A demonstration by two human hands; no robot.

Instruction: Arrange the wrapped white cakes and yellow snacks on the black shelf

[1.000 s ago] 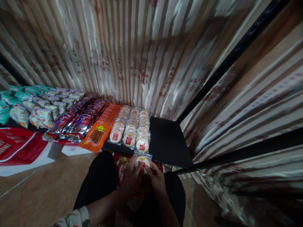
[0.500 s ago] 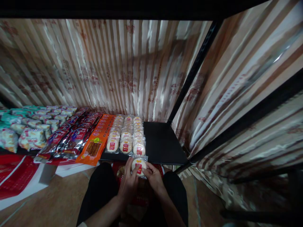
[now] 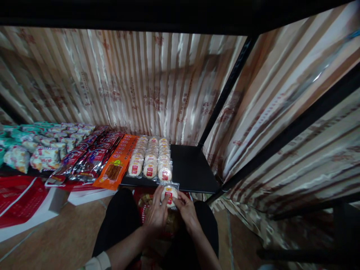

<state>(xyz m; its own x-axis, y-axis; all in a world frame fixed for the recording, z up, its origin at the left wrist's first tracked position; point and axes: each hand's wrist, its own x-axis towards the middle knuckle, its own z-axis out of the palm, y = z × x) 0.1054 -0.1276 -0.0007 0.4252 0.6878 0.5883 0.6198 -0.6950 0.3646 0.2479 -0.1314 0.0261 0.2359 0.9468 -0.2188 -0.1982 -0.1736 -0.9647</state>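
Between my two hands is a packet of round white rice crackers [image 3: 170, 195] in clear wrap with a red and yellow label, just off the shelf's front edge. My left hand [image 3: 157, 210] grips it from the left, a finger across its label. The fingers of my right hand [image 3: 185, 209] pinch its right side. Beyond it, three rows of similar cracker packets [image 3: 150, 169] lie overlapping on the black shelf [image 3: 191, 168]. To their left lies an orange snack packet [image 3: 116, 165] showing brown sticks.
Dark red and purple packets [image 3: 94, 157] and white and green wrapped snacks [image 3: 46, 155] lie farther left on the shelf. A red and white box [image 3: 19, 198] is on the floor at left. Black posts [image 3: 229, 90] and striped curtain [image 3: 135, 82] enclose the shelf. Below my hands is a red container [image 3: 143, 202].
My hands and the held packet have shifted slightly to the right in the view. The camera has tilted a little, and my left cuff now shows more.
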